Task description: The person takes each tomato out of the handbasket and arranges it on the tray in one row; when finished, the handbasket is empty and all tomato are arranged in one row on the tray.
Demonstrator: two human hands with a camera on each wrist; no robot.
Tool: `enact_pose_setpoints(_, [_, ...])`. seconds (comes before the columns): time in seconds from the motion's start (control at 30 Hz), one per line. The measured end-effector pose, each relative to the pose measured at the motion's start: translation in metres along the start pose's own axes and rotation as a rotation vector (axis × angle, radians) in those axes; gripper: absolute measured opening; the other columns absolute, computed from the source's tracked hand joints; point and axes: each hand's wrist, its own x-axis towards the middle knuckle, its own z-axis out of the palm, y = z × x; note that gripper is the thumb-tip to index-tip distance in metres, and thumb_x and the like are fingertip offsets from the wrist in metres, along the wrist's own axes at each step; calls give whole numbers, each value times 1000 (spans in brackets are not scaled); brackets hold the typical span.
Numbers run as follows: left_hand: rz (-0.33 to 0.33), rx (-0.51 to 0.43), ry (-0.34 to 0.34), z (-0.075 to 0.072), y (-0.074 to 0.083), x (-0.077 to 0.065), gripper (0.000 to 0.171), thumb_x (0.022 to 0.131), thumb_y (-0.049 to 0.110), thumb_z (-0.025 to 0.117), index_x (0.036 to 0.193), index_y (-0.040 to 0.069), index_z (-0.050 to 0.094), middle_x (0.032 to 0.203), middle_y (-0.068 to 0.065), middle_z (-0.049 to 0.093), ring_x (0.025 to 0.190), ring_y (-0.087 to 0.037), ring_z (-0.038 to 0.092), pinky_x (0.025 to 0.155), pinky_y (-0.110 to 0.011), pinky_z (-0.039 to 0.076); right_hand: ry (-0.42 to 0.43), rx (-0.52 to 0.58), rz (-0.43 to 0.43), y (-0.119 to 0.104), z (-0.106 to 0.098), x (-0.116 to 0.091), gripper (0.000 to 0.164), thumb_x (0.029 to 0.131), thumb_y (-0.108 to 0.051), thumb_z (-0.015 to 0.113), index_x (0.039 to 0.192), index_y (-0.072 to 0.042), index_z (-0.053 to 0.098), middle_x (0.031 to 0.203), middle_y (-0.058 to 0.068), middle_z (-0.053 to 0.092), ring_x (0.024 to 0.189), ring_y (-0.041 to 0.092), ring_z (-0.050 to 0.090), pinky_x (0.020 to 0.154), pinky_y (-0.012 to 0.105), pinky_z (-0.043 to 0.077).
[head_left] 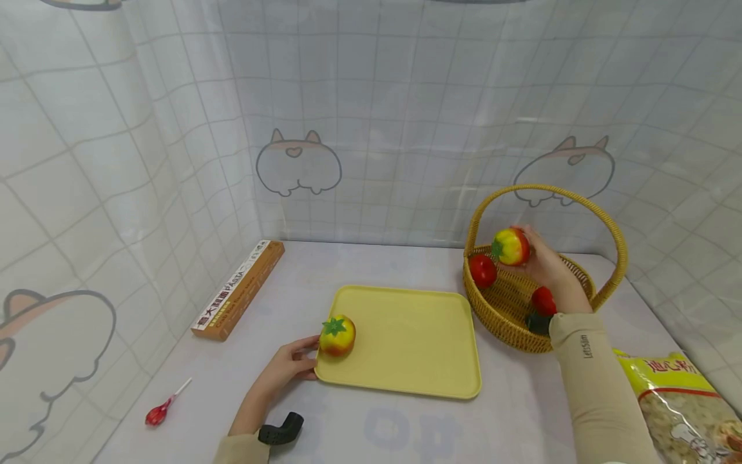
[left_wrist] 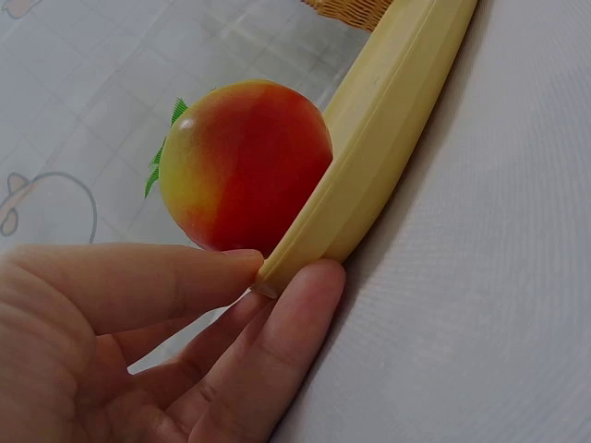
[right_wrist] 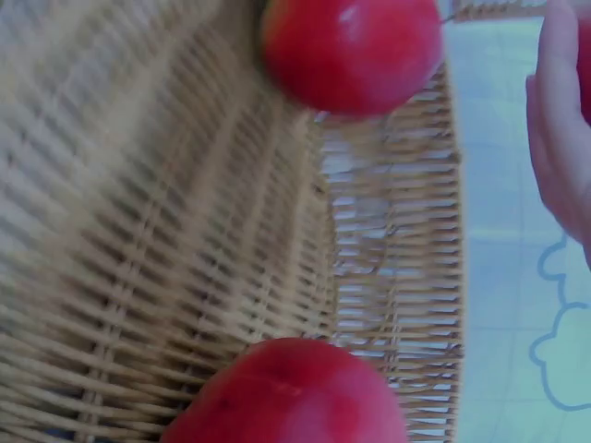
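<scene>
At the left edge of a yellow tray (head_left: pixel 406 341), my left hand (head_left: pixel 292 361) pinches the rim between thumb and fingers, as the left wrist view shows. On the tray beside it sits a yellow-and-red fruit (head_left: pixel 338 338) with a green leafy top (head_left: pixel 333 325). My right hand (head_left: pixel 547 264) holds a similar yellow-and-red fruit (head_left: pixel 511 247) above the wicker basket (head_left: pixel 504 332), under its arched handle. Inside the basket are a red apple (head_left: pixel 483 270) and another red fruit (head_left: pixel 543 301), partly hidden by my forearm. Only the hand's edge (right_wrist: pixel 559 138) shows in the right wrist view.
A long pasta box (head_left: pixel 237 290) lies at the back left. Nearer the front left is a red lollipop (head_left: pixel 165 409). At the right front stands a yellow-topped food bag (head_left: pixel 684 406). Grid-patterned curtains (head_left: pixel 400 129) enclose the white table.
</scene>
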Motion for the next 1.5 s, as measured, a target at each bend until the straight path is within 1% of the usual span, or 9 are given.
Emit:
enact_pose_setpoints(0.07, [-1,0,2,0,0,0,60,84,9,64,137,-2,40,130,-24,46,76,-19,60,70,-30,56,3,-15,-19,-2,3,1,38,96,-12,46,129,-24,32,121,2,30,99,17,52,77,36,55])
enact_pose_setpoints(0.13, [-1,0,3,0,0,0,59,84,9,64,137,-2,40,130,-24,46,76,-19,60,70,-30,56,14,-43,-38,-3,5,1,59,88,8,51,132,-26,28,123,3,27,98,17,52,78,35,55])
enact_pose_setpoints(0.27, [-2,6,8,0,1,1,60,83,9,65,137,-2,40,130,-24,46,75,-19,60,69,-29,56,19,-81,-58,-7,9,0,84,79,24,49,137,-27,17,124,3,21,94,17,57,78,32,55])
enact_pose_setpoints(0.43, [9,16,7,-1,0,3,60,83,9,65,136,-2,41,129,-24,47,74,-19,60,68,-28,56,36,-77,-92,-9,18,-5,83,77,25,49,134,-27,17,123,4,20,89,18,61,76,32,55])
enact_pose_setpoints(0.6, [15,14,-9,-3,-2,2,60,83,9,64,136,-4,40,130,-25,46,74,-19,60,69,-29,56,-21,-17,-126,-4,30,-10,76,80,23,48,130,-24,17,124,6,22,93,20,60,77,38,55])
enact_pose_setpoints(0.7, [17,5,-17,-3,-2,1,60,84,9,64,137,-5,38,131,-26,45,74,-18,61,69,-29,56,-37,-37,-125,0,37,-12,73,82,20,49,130,-22,15,124,7,25,96,19,58,78,39,54])
enact_pose_setpoints(0.97, [3,-7,-11,-2,-1,0,61,84,8,64,137,-4,38,131,-26,45,74,-19,60,70,-30,56,15,-139,-66,7,58,-21,76,83,9,57,135,-17,8,123,6,27,102,15,49,80,26,54])
enact_pose_setpoints(1.27, [2,-7,-4,0,-1,1,59,83,7,64,136,-3,40,130,-26,46,75,-19,60,70,-30,56,14,-270,-101,23,80,-22,74,84,4,59,138,-8,11,122,2,33,107,14,42,86,15,46])
enact_pose_setpoints(1.5, [4,-7,-9,-1,-2,2,59,83,7,64,137,-3,40,130,-26,45,77,-19,61,70,-31,56,-17,-220,-147,34,95,-21,72,80,12,58,130,-20,18,127,0,28,109,13,42,86,17,47])
